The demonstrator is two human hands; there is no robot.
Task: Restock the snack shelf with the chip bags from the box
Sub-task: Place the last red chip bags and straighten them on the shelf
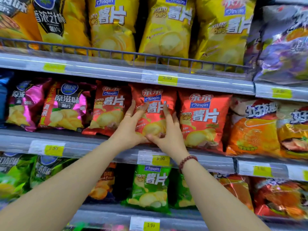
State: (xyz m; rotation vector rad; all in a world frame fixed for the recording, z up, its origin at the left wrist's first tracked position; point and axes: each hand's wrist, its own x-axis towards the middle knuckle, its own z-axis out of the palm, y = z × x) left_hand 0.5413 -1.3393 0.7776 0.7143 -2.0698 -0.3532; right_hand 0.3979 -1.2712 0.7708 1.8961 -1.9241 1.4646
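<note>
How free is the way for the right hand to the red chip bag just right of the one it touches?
Probably free, yes. The right hand rests on the middle red bag, and the neighbouring red bag stands directly beside it at the shelf front, face uncovered, nothing between them.

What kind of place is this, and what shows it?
Most likely a shop's snack aisle: tiered shelves packed with chip bags, yellow price tags along the shelf edges, and a left hand and right hand on a red chip bag.
</note>
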